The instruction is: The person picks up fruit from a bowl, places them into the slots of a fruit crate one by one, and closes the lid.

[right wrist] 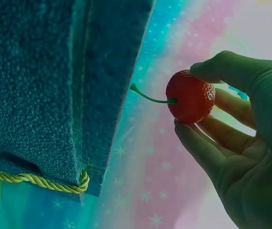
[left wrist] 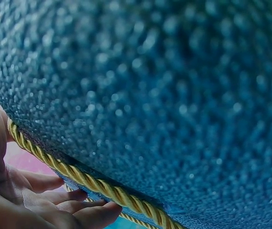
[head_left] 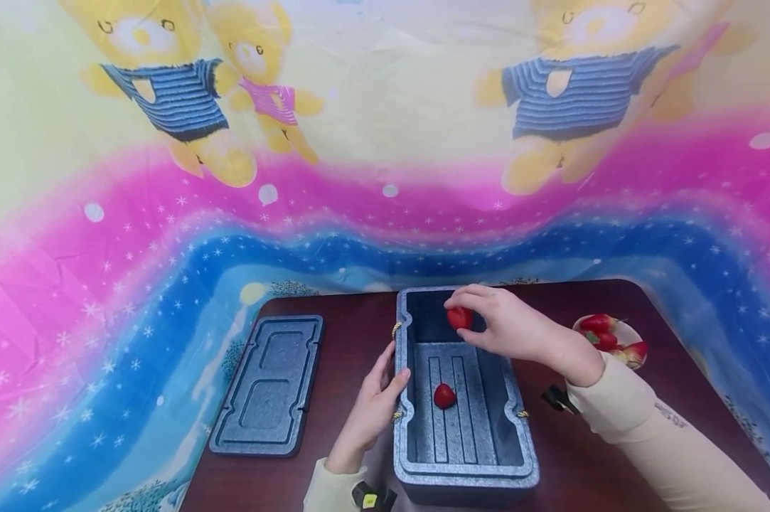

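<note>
A deep grey foam box [head_left: 466, 469] with a rope at its sides stands open on the table. My right hand [head_left: 503, 320] is over the far part of the box, pinching a round red cherry [right wrist: 191, 98] with a thin green stem between thumb and fingertips. On the ribbed floor of the box lies another red fruit [head_left: 444, 396]. My left hand [head_left: 373, 405] rests against the box's left outer side, thumb at the rim and fingers stretched along the wall. Up close in the left wrist view, its fingers lie beside the twisted gold rope [left wrist: 93, 183].
Left of the box, the grey lid [head_left: 269, 384] lies flat on the dark brown table [head_left: 353, 334]. A small bowl [head_left: 629, 333] of several red fruits stands at the right, beyond my right forearm. A printed bear curtain [head_left: 385, 235] hangs right behind the table.
</note>
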